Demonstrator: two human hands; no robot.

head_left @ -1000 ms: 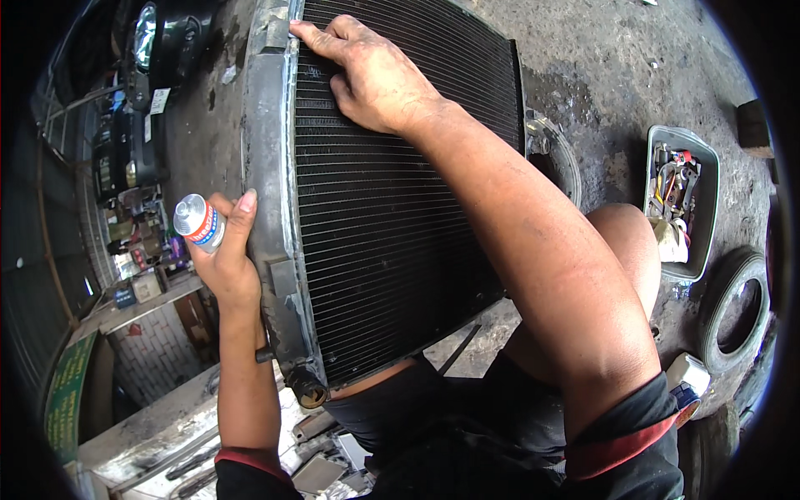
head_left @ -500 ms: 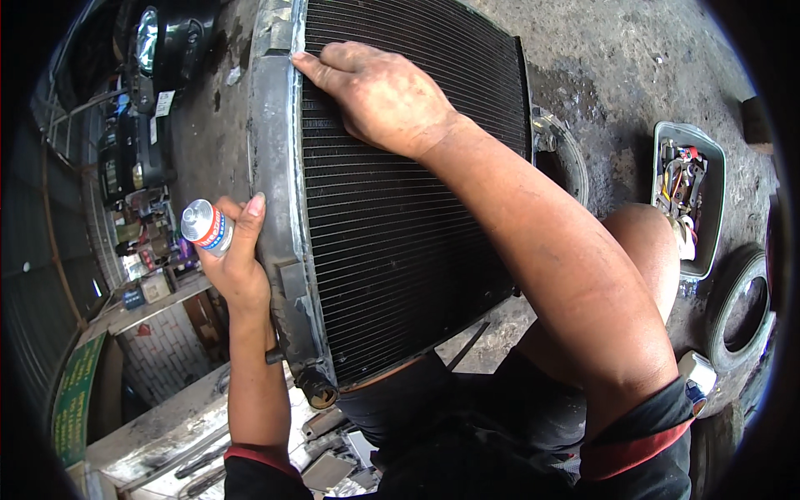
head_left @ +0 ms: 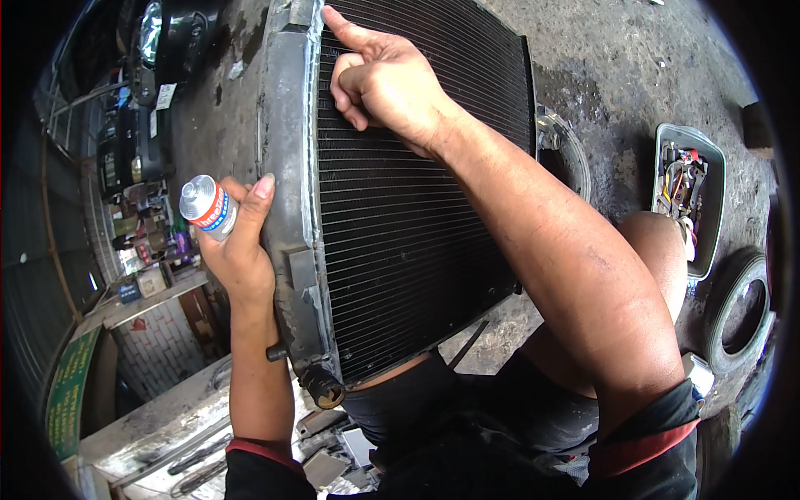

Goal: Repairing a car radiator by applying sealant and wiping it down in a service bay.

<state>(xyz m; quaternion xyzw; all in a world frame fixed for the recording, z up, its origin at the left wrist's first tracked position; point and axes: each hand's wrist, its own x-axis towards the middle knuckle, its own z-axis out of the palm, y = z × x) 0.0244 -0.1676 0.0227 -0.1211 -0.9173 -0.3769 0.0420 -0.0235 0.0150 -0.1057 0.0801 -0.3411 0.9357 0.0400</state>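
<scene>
A large radiator [head_left: 417, 242], with black fins and a grey side tank [head_left: 283, 100], stands over my lap. A pale grey paste [head_left: 314, 192] runs along the seam between tank and fins. My right hand [head_left: 379, 83] reaches across the fins, index finger stretched to the upper end of that seam, the other fingers loosely curled and holding nothing. Beside the tank, my left hand [head_left: 242, 250] grips a small silver tube [head_left: 204, 204] with a red-and-blue label, its thumb raised near the tank.
A grey tub of tools [head_left: 702, 233] and a tyre [head_left: 717, 346] lie on the concrete floor at right. A dark car body part [head_left: 179, 46] is at upper left, above a cluttered counter [head_left: 158, 296]. Papers and metal pieces lie at lower left; a green sign hangs nearby.
My right index fingertip slid down the seam, then up to near its top, with the other fingers now showing more. The radiator and left hand have shifted slightly rightward in view.
</scene>
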